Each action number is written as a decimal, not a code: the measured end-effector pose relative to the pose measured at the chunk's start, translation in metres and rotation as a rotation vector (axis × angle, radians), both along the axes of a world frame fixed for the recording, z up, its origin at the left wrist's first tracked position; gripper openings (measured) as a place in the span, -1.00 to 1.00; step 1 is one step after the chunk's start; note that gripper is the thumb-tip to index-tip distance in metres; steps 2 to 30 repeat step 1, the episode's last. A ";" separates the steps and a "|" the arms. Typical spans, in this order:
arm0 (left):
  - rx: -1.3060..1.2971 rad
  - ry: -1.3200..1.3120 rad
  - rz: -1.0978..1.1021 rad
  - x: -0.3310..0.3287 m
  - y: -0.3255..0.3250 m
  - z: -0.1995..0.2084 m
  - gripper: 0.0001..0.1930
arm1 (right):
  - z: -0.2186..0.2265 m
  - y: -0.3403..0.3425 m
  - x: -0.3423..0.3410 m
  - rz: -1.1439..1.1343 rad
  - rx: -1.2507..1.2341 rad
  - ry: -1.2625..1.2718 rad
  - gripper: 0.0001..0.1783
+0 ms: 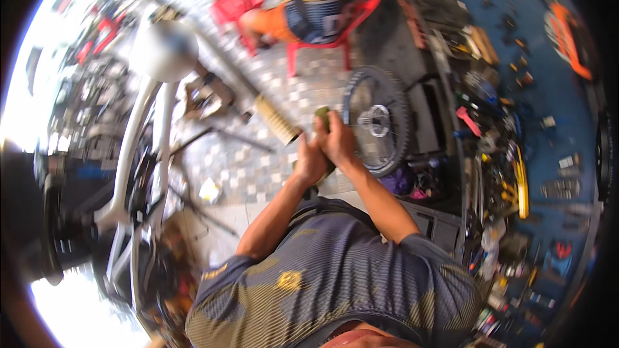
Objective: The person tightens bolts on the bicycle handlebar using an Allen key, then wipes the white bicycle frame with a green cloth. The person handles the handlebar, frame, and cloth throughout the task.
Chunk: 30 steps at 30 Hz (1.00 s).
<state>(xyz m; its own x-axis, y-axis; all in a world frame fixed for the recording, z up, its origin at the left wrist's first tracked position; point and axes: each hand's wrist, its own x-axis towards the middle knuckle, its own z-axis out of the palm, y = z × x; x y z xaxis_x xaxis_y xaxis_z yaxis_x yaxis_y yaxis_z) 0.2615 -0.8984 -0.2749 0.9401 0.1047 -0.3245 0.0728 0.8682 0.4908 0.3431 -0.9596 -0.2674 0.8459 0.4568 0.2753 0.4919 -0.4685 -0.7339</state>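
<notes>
My right hand (338,140) is closed around an olive-green thing (322,113) whose end shows above my fingers. It looks like a bunched cloth or a grip; blur hides its kind. My left hand (311,162) is closed just below and left, against my right hand. A dark piece (310,192) sticks out beneath my left hand; I cannot tell whether it belongs to the same thing. Close to my left fingers is the end of a slanting tube with a tan wrapping (276,120). A white bicycle frame (138,148) stands at my left.
A bicycle wheel (377,122) with a disc rotor leans beside a dark cabinet on my right. Beyond it runs a crowded tool bench (496,154). A person (300,0) sits on a red plastic chair (364,6) ahead. Stand legs (238,138) spread over the tiled floor.
</notes>
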 end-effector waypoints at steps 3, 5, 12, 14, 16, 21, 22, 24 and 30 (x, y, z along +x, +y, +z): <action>0.080 -0.125 -0.036 0.009 0.008 -0.006 0.29 | -0.004 0.004 0.020 0.032 0.018 -0.030 -0.66; 0.080 -0.125 -0.036 0.009 0.008 -0.006 0.29 | -0.004 0.004 0.020 0.032 0.018 -0.030 -0.66; 0.080 -0.125 -0.036 0.009 0.008 -0.006 0.29 | -0.004 0.004 0.020 0.032 0.018 -0.030 -0.66; 0.080 -0.125 -0.036 0.009 0.008 -0.006 0.29 | -0.004 0.004 0.020 0.032 0.018 -0.030 -0.66; 0.080 -0.125 -0.036 0.009 0.008 -0.006 0.29 | -0.004 0.004 0.020 0.032 0.018 -0.030 -0.66; 0.080 -0.125 -0.036 0.009 0.008 -0.006 0.29 | -0.004 0.004 0.020 0.032 0.018 -0.030 -0.66; 0.080 -0.125 -0.036 0.009 0.008 -0.006 0.29 | -0.004 0.004 0.020 0.032 0.018 -0.030 -0.66; 0.080 -0.125 -0.036 0.009 0.008 -0.006 0.29 | -0.004 0.004 0.020 0.032 0.018 -0.030 -0.66; 0.080 -0.125 -0.036 0.009 0.008 -0.006 0.29 | -0.004 0.004 0.020 0.032 0.018 -0.030 -0.66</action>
